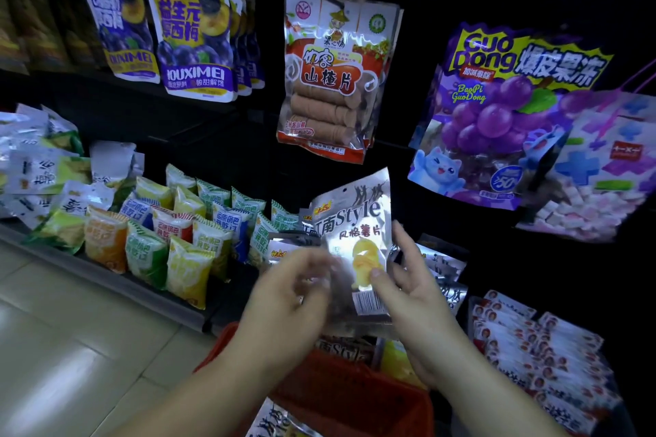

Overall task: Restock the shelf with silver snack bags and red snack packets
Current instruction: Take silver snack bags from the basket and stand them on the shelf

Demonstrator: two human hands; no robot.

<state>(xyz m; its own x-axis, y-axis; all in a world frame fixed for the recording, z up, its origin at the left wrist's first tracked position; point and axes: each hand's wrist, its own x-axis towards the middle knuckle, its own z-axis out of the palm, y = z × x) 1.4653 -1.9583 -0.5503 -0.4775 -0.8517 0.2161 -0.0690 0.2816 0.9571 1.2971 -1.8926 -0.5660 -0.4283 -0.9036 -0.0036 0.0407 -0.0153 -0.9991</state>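
Dark shelving (220, 131), silver bag (355, 223), red basket (355, 387) below

— Item one?
— Silver snack bag (355, 231): single, upright, leaning slightly. Black lettering, a yellow chip picture and a barcode at its lower edge. The right hand (419, 300) pinches it, thumb on the front.
— Other stock?
— More silver bags (445, 271), stacked just behind it. Red snack packets (525, 341), red-and-white, in overlapping rows at lower right.
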